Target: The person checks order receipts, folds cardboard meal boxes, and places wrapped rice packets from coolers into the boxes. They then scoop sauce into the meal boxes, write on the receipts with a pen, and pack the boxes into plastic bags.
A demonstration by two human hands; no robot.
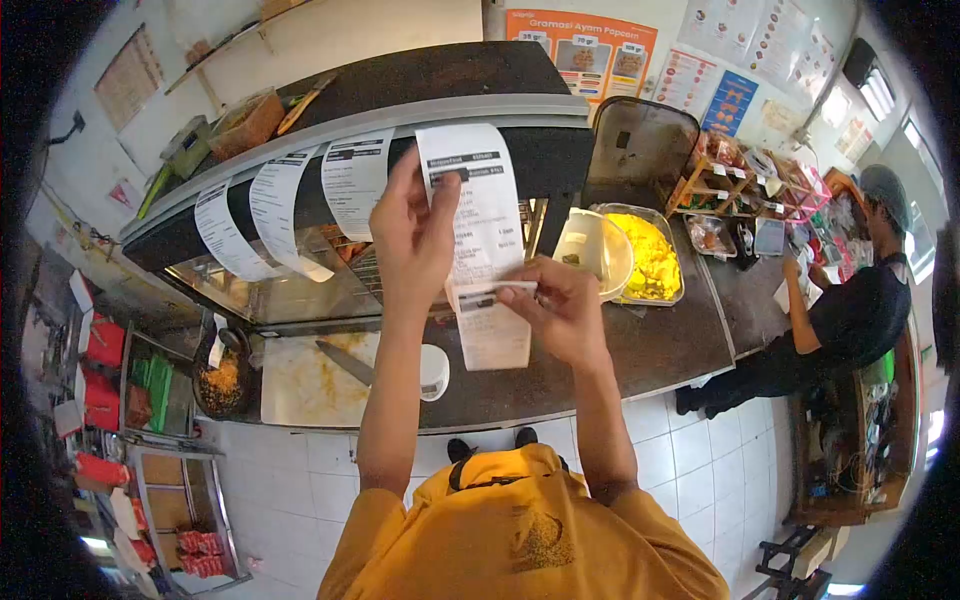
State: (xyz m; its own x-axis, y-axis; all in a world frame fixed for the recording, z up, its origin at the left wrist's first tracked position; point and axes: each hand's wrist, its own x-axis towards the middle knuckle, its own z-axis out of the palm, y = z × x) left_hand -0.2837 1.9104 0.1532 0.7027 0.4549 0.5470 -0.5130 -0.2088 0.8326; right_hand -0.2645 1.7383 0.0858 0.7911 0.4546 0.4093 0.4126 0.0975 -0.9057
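Note:
A long printed receipt point(485, 230) is stretched out in front of the dark display cabinet. My left hand point(415, 220) grips its upper left side, thumb on the front and fingers behind. Lower down, my right hand point(562, 305) pinches paper at the right edge between thumb and fingers. A paper edge crosses there, and a further printed length point(495, 340) hangs below; I cannot tell whether it is a separate slip. To the left, several other receipts point(355, 185) hang from the cabinet's rail point(300, 145).
On the counter point(650, 350) are a cutting board point(290, 385) with a knife point(343, 360), a white round-edged device point(433, 372), a clear tub point(590, 250), and a tray of yellow food point(650, 260). A pan point(222, 385) sits left. A co-worker point(850, 310) stands right, holding paper.

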